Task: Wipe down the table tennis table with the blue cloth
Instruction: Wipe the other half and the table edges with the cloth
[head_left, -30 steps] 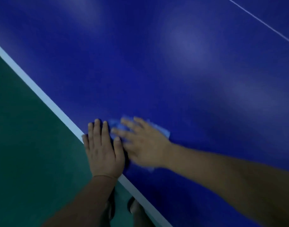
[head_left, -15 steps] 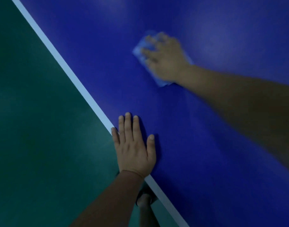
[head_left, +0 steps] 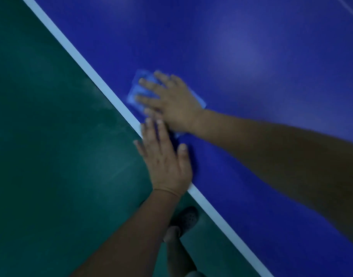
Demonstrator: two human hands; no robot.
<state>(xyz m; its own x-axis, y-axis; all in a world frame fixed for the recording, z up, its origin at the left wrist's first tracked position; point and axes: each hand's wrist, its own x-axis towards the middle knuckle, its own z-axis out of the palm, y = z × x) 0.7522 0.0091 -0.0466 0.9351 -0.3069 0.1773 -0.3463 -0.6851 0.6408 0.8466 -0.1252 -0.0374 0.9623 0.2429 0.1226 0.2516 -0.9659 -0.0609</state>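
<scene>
Right hand (head_left: 172, 101) lies flat, fingers spread, pressing the blue cloth (head_left: 138, 90) near the table (head_left: 251, 56) edge, bit blurry though. Left hand (head_left: 165, 156) rests open on that edge.

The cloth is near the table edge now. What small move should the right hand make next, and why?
Probably slide the blue cloth away from the white edge line, out across the table. The right hand presses it flat close to that line, almost at the fingertips of the left hand, so little room is left that way.
</scene>
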